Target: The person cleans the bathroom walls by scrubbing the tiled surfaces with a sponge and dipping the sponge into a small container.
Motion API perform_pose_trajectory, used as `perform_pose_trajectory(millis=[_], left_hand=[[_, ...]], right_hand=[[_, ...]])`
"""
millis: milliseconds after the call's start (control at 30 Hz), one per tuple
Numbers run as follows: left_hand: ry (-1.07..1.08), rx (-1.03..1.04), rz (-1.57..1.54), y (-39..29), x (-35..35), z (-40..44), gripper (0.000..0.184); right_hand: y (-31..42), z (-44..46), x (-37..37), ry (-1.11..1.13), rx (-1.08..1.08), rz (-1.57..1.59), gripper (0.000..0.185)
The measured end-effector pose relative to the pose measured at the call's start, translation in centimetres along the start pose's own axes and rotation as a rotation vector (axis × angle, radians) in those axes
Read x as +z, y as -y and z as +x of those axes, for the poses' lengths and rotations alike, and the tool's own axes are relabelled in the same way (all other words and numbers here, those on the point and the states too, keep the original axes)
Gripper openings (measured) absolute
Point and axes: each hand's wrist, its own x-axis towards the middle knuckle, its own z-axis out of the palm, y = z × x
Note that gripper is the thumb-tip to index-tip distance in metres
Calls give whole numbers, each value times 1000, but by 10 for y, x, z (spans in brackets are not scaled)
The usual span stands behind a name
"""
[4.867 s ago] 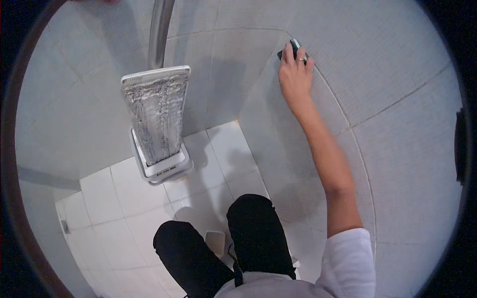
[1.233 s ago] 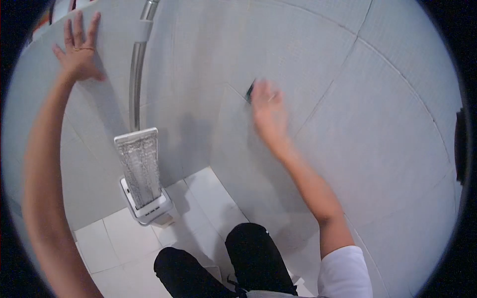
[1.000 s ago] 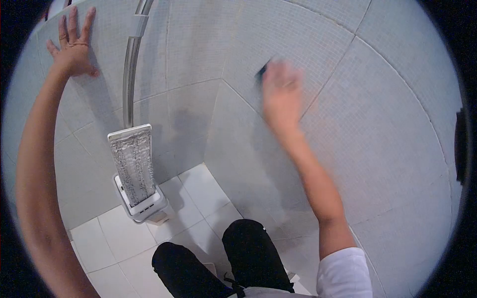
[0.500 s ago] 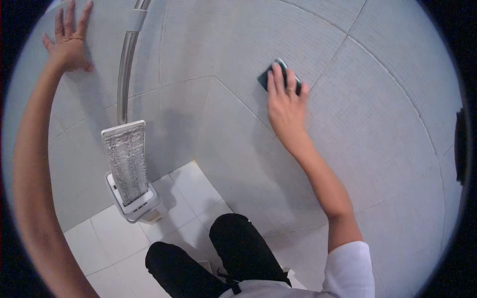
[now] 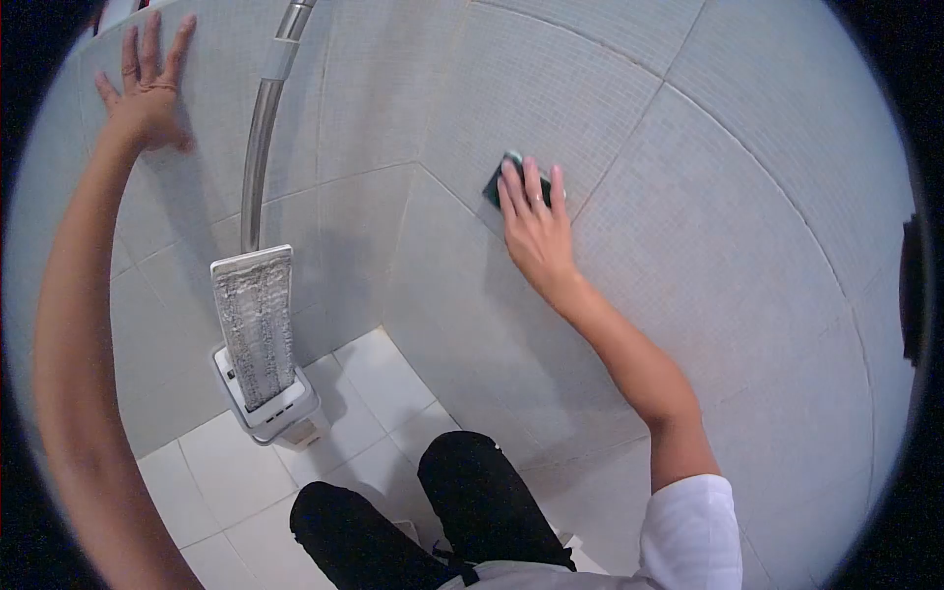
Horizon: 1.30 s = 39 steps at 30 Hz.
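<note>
Spread fingers of my left hand (image 5: 147,96) press flat against the tiled wall at the upper left, with nothing held. My right hand (image 5: 534,216) is on a dark green scrubbing pad (image 5: 495,189) and holds it against the right-hand wall (image 5: 688,256), near a grout line. Only the edges of the pad show around the fingers. Between my arms, a flat mop head (image 5: 254,324) with a grey-white striped pad leans upright in a white and grey bucket (image 5: 285,425).
A metal pole (image 5: 261,157) rises behind the mop head along the wall. White floor tiles (image 5: 216,467) lie below. My knees in black trousers (image 5: 482,501) are at the bottom centre, with part of a small pale object beside them. The walls meet in a corner ahead.
Compared with half a second ago, my right hand and the green pad have moved down and left on the wall. My left hand was out of view in the oldest frame and now rests on the wall.
</note>
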Motion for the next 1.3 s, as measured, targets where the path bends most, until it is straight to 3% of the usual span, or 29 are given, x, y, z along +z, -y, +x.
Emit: perform_pose_trajectory(millis=[133,233,367,467,567,667,700,767,800,833,867,933,967,1133,1200,1267,1300], left_hand=[[3,-38,-9,-3,-1,4,154],[14,-16,-32,-2,7,1,154],[8,-25,-64,-1,-2,-1,153],[-124,53,-183,8,16,2,154],[-33,26,-107,7,7,3,155],[-22,12,-67,5,4,3,155],[-17,12,-59,6,3,4,155],[-40,42,-106,6,3,0,155],[-34,43,-109,8,-10,-9,155],[66,148,-87,10,-33,-22,131],[153,245,-63,12,-47,-27,125],[52,125,-87,6,-15,-9,131],[-29,16,-110,2,0,-2,155],[47,16,-99,0,-7,-4,154],[61,7,-94,2,-7,-3,155],[57,-2,-13,1,-5,-1,154],[56,6,3,0,-5,-2,154]], right_hand=[[-61,17,-28,-139,230,51,43],[-50,14,-23,-88,186,-99,42],[-82,36,-28,-219,209,-68,40],[-59,3,-29,-133,161,-33,40],[-77,-1,-22,-151,99,57,41],[-108,53,-51,-264,253,-78,40],[-94,54,-41,-264,252,-69,40],[-50,30,-3,-252,264,276,39],[-21,0,5,-140,49,274,39],[-3,-28,6,-23,-160,266,39],[-8,-27,5,-27,-154,257,39],[-27,-11,2,-81,-55,244,39],[-45,12,-7,-174,26,175,38],[-42,124,23,-328,183,22,40],[-3,152,54,-234,186,-39,42],[72,130,103,-23,42,-1,44],[101,105,116,147,-142,79,43]])
